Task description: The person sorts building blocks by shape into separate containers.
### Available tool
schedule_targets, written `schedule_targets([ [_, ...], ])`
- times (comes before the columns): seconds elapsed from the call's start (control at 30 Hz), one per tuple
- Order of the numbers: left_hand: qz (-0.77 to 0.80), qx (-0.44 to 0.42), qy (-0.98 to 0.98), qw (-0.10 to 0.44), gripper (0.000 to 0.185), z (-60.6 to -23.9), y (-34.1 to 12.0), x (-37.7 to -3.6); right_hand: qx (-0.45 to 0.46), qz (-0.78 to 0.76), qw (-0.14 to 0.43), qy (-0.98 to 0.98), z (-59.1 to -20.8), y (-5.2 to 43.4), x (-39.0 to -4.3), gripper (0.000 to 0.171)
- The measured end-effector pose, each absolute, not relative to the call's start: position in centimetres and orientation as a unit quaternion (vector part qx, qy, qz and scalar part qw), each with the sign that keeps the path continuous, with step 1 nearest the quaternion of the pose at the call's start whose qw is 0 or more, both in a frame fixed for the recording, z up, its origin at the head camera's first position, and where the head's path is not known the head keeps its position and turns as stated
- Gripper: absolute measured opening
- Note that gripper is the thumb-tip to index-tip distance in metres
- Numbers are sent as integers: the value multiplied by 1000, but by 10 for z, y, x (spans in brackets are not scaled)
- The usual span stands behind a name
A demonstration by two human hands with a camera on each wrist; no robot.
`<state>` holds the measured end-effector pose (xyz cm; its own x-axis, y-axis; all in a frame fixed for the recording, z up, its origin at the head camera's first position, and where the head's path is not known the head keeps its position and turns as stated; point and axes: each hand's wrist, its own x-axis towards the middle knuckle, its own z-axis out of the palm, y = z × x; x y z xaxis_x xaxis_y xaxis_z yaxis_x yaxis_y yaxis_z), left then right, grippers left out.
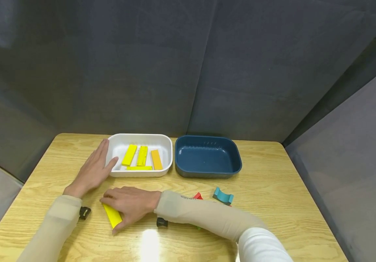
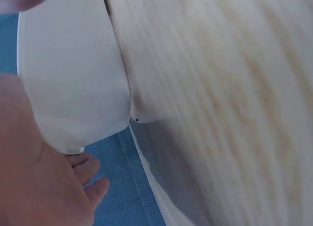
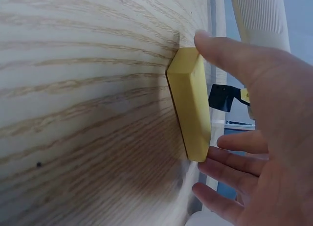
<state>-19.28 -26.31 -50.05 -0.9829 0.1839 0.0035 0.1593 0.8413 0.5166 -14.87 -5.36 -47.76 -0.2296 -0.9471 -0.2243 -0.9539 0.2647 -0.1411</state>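
- Dark grey fabric screens close in a pale wooden table (image 1: 273,182), where a person in beige sleeves works with both hands.
- Right hand (image 1: 130,205) covers a yellow block (image 1: 112,215) lying flat on the wood; thumb at one end and fingers (image 3: 220,157) curling toward the other suggest a grasp being set, with contact at the thumb but the fingers not clearly clamped.
- Left hand (image 1: 93,169) lies flat, fingers straight, against the near left wall of the white tray (image 1: 140,173), apparently steadying it; it holds nothing.
- Beyond the gripping hand, that tray holds four flat blocks: three yellow, one orange (image 1: 156,159).
- A dark blue tray (image 1: 207,173) sits just right of the white one, nothing visible inside.
- Behind the right forearm lie a teal arch piece (image 1: 223,196) and a red piece (image 1: 198,196), largely hidden.
- Count: two trays, four yellow blocks, one orange, one teal, one red.
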Motion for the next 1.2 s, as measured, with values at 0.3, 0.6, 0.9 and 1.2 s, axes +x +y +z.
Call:
schedule_targets([
  [0.3,265,89,960,24,89,-501,-264,-193,-606,17,141,783,-481,-56,-148,108],
  [0.6,265,86,960,28,89,-502,-264,-194,-604,22,144,784,-481,-56,-148,105],
  [0.9,265,85,960,30,89,-502,-263,-194,-606,19,138,783,-481,-52,-147,102],
  [1.2,261,83,961,31,89,-504,-264,-194,-607,9,136,783,-481,-45,-146,102],
])
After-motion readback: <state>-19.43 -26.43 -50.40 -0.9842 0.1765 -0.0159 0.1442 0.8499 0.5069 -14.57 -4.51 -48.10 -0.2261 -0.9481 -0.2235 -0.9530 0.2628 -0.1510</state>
